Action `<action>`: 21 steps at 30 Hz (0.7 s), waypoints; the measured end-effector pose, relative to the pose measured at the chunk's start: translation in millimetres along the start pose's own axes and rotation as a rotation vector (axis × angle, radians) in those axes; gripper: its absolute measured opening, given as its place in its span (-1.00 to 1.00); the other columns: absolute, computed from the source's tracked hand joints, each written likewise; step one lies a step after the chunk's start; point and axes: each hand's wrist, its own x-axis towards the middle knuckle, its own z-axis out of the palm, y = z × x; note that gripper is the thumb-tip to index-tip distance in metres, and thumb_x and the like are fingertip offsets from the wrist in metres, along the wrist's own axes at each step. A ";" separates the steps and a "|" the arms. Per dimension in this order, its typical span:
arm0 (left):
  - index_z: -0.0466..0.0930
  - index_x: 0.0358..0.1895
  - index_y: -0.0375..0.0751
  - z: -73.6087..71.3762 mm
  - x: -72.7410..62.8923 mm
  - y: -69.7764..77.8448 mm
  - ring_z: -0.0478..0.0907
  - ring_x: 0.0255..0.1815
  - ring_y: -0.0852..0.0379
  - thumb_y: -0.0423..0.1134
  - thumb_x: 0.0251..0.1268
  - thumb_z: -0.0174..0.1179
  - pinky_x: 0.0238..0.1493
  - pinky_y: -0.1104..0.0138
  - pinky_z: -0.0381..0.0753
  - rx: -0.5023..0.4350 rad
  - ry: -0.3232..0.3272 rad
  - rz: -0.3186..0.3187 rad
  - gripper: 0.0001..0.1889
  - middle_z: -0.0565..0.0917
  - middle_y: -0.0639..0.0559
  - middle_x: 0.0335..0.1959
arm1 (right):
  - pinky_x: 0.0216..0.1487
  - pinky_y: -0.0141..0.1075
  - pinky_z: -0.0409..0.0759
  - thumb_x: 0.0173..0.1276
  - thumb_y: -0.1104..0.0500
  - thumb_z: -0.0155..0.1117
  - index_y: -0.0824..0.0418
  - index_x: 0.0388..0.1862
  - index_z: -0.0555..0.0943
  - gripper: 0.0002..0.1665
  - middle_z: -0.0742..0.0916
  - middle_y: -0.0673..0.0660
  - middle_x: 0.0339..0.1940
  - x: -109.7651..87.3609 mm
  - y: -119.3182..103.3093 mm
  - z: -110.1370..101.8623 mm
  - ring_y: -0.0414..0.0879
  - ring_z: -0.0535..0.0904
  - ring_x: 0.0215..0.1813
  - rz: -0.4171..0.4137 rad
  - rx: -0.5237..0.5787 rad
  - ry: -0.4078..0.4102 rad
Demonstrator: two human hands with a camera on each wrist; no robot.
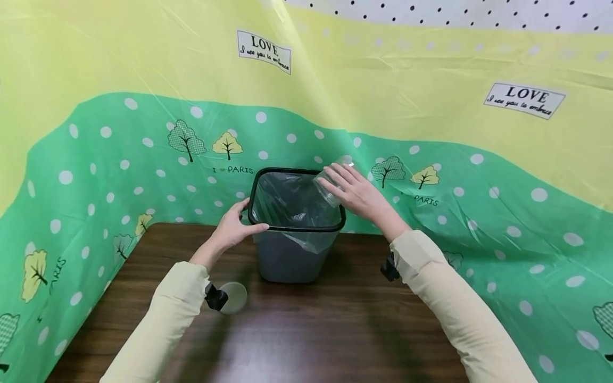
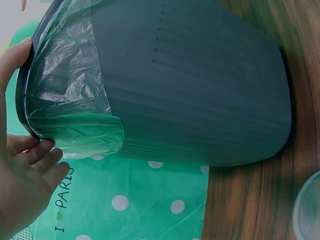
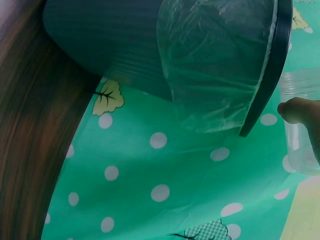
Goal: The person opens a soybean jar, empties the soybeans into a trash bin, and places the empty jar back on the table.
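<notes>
A dark grey trash bin (image 1: pixel 289 260) with a black rim stands upright, lined with a clear plastic bag (image 2: pixel 70 65) folded over its edge. My left hand (image 1: pixel 232 227) grips the rim at the near left corner, thumb on top and fingers against the outer side. Above the bin's right side, my right hand (image 1: pixel 356 194) holds a clear plastic jar (image 3: pixel 298 145), tilted with its lower end over the opening. The thumb lies along the jar's side in the right wrist view. No contents show in the jar.
A round translucent lid (image 1: pixel 234 298) lies on the brown wooden table (image 1: pixel 306 340), left of the bin and partly behind my left wrist camera. A green and yellow printed cloth (image 1: pixel 158 181) hangs right behind the table and along both sides.
</notes>
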 end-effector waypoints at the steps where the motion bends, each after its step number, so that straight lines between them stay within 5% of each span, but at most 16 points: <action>1: -0.05 0.43 -0.14 0.2 -0.1 -0.1 -0.08 0.41 -0.10 0.24 -0.14 0.31 0.28 -0.06 0.10 0.004 0.000 -0.001 0.08 0.01 -0.14 0.42 | 0.39 -0.11 -0.02 0.04 0.46 0.31 0.21 0.34 0.24 -0.14 0.33 0.27 0.32 -0.9 0.6 -0.3 0.14 0.16 0.36 0.002 -0.006 -0.017; 5: -0.05 0.43 -0.14 1.1 -0.3 -0.4 -0.08 0.42 -0.09 0.23 -0.13 0.31 0.28 -0.06 0.10 0.000 -0.001 0.001 0.07 0.01 -0.13 0.42 | 0.40 -0.12 -0.08 0.00 0.53 0.29 0.20 0.36 0.17 -0.07 0.30 0.26 0.35 -2.0 1.6 -2.4 0.11 0.10 0.39 -0.041 -0.067 -0.028; 9: -0.04 0.42 -0.14 0.8 -0.5 0.1 -0.08 0.41 -0.10 0.19 -0.11 0.32 0.28 -0.06 0.10 -0.005 0.005 0.003 0.05 0.02 -0.14 0.42 | 0.38 -0.09 0.02 0.08 0.58 0.17 0.16 0.40 0.08 -0.07 0.30 0.23 0.35 1.6 -0.1 -4.4 0.09 0.10 0.40 -0.104 -0.140 0.055; 15: -0.04 0.43 -0.14 0.5 -0.6 -0.3 -0.07 0.41 -0.10 0.23 -0.13 0.31 0.28 -0.06 0.10 0.000 0.002 0.004 0.07 0.01 -0.14 0.42 | 0.37 -0.07 0.05 0.34 0.56 -0.22 0.15 0.37 0.13 -0.33 0.31 0.22 0.35 -1.3 -3.1 0.7 0.08 0.14 0.39 -0.127 -0.148 0.067; 21: -0.05 0.43 -0.13 1.2 -0.2 -1.8 -0.08 0.41 -0.10 0.25 -0.14 0.31 0.28 -0.06 0.10 -0.003 -0.001 0.000 0.08 0.01 -0.13 0.42 | 0.35 -0.05 0.08 0.16 0.54 0.12 0.16 0.33 0.20 -0.23 0.31 0.24 0.35 -11.3 -2.4 3.8 0.09 0.13 0.39 -0.043 -0.088 0.056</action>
